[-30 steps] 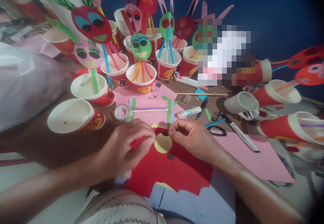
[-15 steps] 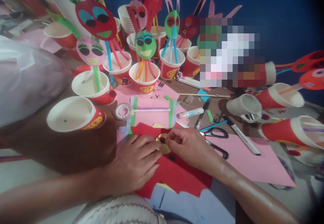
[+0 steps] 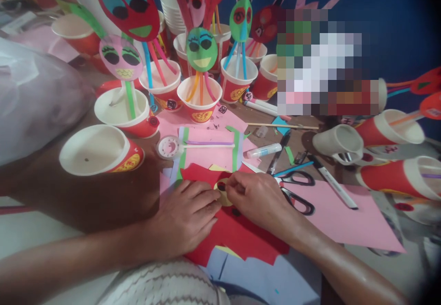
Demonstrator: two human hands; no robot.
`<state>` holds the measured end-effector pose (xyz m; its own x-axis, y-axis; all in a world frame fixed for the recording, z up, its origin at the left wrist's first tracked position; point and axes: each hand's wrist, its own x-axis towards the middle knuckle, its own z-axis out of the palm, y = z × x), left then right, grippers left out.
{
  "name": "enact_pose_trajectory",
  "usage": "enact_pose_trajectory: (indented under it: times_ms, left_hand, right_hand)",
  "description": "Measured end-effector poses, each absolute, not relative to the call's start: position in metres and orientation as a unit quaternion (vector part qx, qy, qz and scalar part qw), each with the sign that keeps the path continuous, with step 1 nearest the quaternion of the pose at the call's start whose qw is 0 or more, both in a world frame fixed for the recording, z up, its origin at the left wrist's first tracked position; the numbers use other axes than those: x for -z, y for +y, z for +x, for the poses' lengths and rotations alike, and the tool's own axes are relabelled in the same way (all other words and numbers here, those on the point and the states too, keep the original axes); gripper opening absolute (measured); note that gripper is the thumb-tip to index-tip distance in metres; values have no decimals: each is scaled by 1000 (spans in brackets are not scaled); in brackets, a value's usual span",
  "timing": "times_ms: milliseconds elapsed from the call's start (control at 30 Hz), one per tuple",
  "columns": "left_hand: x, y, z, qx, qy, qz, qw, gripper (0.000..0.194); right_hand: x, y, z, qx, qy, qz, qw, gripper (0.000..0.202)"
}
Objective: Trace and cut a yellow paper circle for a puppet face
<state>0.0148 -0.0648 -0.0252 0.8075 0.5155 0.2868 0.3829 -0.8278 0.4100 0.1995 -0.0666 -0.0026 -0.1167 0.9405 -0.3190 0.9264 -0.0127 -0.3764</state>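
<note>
My left hand (image 3: 189, 215) lies flat on a sheet of red paper (image 3: 250, 240), its fingers stretched out and the tips touching the edge of a pale yellow paper circle (image 3: 225, 199). Over that circle my right hand (image 3: 257, 199) has thumb and fingers pinched together; what they hold, if anything, is hidden. A small red-and-black paper piece (image 3: 222, 186) shows on the circle beside the pinched fingertips. Just below, a small black piece (image 3: 236, 212) rests on the red paper. Scissors (image 3: 298, 204) lie right of my right hand, on pink paper (image 3: 358, 227).
Several red-and-white paper cups (image 3: 200, 96) hold paper faces on coloured straws at the back. A tipped cup (image 3: 96, 151) is at left, near a plastic bag (image 3: 37, 107). A tape roll (image 3: 170, 147), glue tube (image 3: 264, 150), marker (image 3: 334, 183) and white mug (image 3: 336, 142) lie beyond my hands.
The view has shifted slightly, so the cups at the back sit a little higher. Both hands keep almost the same place over the red paper and yellow circle.
</note>
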Motion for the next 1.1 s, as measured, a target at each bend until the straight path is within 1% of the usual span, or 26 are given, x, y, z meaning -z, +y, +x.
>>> enact_pose_trajectory:
  times_ms: [300,533,900,1100]
  left_hand:
    - [28,-64,14,-194,244,934,173,18]
    - [29,-64,15,-190,245,933,182,18]
    - [27,-65,14,-178,253,933,181,20]
    - [27,-65,16,-178,257,934,170,19]
  right_hand:
    - [4,-67,196,-205,-716,-667,-20,19]
    - [4,-69,194,-197,-715,-670,-39,19]
    - [9,-70,191,-133,-734,-665,-35,18]
    - [13,-72,190,-119,-742,-660,-14,18]
